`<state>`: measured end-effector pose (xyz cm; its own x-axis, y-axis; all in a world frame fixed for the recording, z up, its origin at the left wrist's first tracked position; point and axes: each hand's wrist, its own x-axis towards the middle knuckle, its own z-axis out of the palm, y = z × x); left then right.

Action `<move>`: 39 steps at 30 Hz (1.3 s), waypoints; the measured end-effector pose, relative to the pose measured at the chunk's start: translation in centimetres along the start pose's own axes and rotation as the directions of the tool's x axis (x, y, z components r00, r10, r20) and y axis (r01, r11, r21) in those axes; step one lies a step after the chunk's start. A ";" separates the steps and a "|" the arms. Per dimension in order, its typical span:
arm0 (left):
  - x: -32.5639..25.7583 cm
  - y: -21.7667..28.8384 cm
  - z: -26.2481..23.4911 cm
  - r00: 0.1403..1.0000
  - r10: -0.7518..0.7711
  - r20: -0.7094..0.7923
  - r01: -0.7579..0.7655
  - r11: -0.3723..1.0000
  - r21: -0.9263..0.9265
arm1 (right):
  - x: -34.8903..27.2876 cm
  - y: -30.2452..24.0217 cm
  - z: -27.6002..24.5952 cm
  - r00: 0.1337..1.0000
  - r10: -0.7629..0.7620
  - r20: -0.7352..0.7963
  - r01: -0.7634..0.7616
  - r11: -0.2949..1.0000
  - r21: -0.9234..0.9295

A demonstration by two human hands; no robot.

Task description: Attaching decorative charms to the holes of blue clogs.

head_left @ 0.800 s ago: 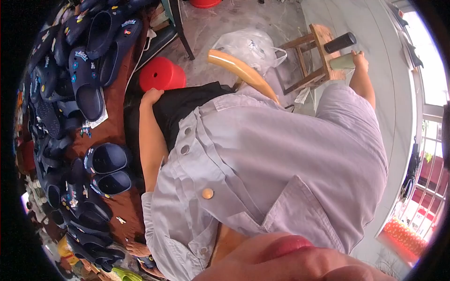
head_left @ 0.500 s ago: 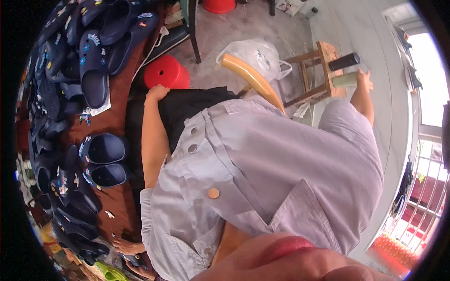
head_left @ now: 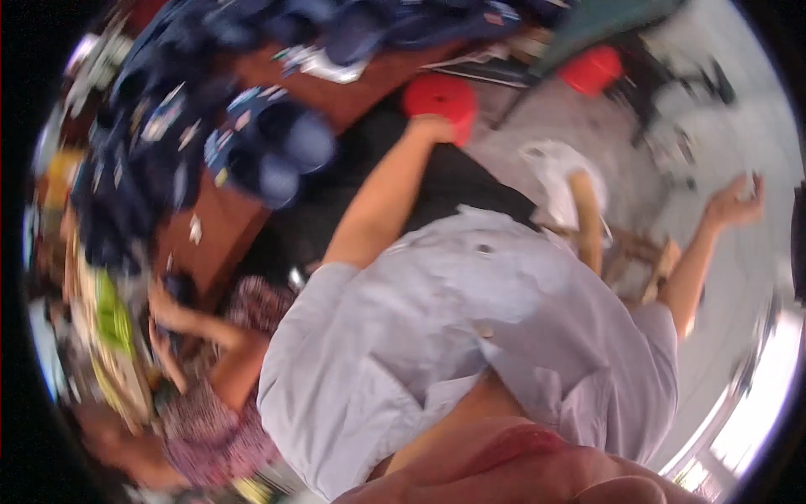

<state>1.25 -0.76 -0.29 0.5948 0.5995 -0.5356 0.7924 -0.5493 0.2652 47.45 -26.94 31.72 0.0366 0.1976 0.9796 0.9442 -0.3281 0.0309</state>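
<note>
The picture is smeared by motion. My left hand (head_left: 432,128) is at the far edge of the black cloth (head_left: 457,185), in front of the round red stool (head_left: 438,97); its fingers are too blurred to make out. Out to the right, my right hand (head_left: 739,202) is raised with thumb and fingers apart, and nothing shows in it. A pair of dark blue clogs (head_left: 281,143) with small decorations sits on the brown tabletop (head_left: 222,223), left of my left forearm.
Many more dark blue clogs (head_left: 143,185) cover the table. At the left, a co-worker's hands (head_left: 172,307) are at a dark clog. A white plastic bag (head_left: 554,172), a curved tan bar (head_left: 585,210) and a wooden stool (head_left: 663,269) are ahead to the right. Another red stool (head_left: 592,71) is farther back.
My view has swung round, bringing the co-worker at the left more into sight. My right hand, earlier by the green bottle on the wooden stool, is now apart from it. My left hand stays by the red stool.
</note>
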 end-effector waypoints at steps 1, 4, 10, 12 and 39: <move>-0.7 0.1 0.1 0.997 -0.003 -0.080 -0.001 0.999 -0.045 | 0.8 -3.4 1.9 0.993 -0.117 0.027 0.114 0.989 0.099; -2.9 1.0 -0.9 0.995 -0.087 -0.040 0.085 0.995 -0.045 | 1.3 -13.7 6.7 0.899 -0.418 0.133 0.343 0.858 0.384; -8.1 0.0 -2.7 0.968 0.202 -0.152 -0.223 0.965 -0.136 | -2.1 -31.8 11.1 0.555 -0.830 -0.045 0.500 0.290 0.816; -11.5 -1.0 -2.9 0.937 0.236 -0.256 -0.304 0.913 -0.272 | -4.0 -36.5 11.9 0.557 -0.826 -0.093 0.406 0.172 0.898; -30.2 -12.8 -3.9 -0.094 -0.804 -0.588 0.132 0.575 -0.807 | -17.6 -66.8 15.4 0.471 -0.622 0.626 -0.810 -0.024 0.586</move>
<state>-26.30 -9.60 15.60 -0.6132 0.7274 0.3081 0.6433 0.2336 0.7291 -11.27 5.71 9.40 -0.3650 0.8751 0.3178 0.1396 0.3890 -0.9106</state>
